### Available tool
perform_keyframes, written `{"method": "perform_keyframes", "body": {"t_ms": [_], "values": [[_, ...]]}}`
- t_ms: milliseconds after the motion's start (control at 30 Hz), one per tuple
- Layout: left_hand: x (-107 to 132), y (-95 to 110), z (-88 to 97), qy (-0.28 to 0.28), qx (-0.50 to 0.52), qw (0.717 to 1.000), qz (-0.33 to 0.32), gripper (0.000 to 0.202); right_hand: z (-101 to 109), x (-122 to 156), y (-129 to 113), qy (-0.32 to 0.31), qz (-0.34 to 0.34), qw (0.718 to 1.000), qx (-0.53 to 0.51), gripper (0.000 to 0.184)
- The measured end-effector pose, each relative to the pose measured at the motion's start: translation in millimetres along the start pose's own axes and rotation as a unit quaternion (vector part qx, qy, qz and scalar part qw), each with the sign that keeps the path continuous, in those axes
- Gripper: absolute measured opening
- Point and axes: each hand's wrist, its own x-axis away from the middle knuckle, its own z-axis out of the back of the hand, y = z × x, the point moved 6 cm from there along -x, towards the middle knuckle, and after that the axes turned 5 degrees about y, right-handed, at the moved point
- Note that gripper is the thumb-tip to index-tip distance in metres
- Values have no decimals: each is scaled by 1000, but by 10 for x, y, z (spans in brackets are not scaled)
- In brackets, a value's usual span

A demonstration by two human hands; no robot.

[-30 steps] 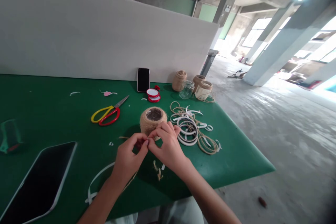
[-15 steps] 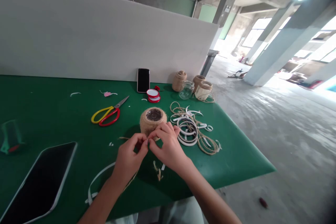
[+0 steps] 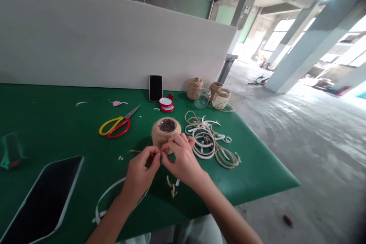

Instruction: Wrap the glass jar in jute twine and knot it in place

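A jar wrapped in jute twine (image 3: 162, 134) stands upright in front of me, its round glass mouth facing up. My left hand (image 3: 143, 167) is pinched closed at the jar's near side. Strands of twine (image 3: 142, 198) show beside and under it. My right hand (image 3: 183, 158) is also closed in a pinch, its fingertips meeting those of the left. Whatever lies between the right fingertips is too small to make out. Short twine scraps (image 3: 173, 190) lie on the green table just below the hands.
Scissors (image 3: 118, 126) with yellow and red handles lie to the left. Tape rolls (image 3: 166, 102) and a phone (image 3: 156, 88) are behind. Several jars (image 3: 203, 98) stand at the back right, near coiled twine (image 3: 225, 158) and white rings (image 3: 204, 143). A tablet-like device (image 3: 42, 198) lies front left.
Both hands stay pinched together at the jar's near side with barely any movement. The view has shifted very slightly.
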Motion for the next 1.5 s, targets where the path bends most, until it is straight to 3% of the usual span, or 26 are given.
{"method": "perform_keyframes", "body": {"t_ms": [467, 800, 1500], "values": [[17, 57, 38, 34, 13, 999, -33, 6, -1, 17, 38, 17, -47, 998, -26, 9], [3, 53, 11, 48, -13, 999, -10, 9, -23, 18, 47, 3, -53, 998, -35, 8], [24, -41, 19, 4, 57, 996, 68, 11, 11, 32, 49, 0, -60, 997, -46, 9]]}}
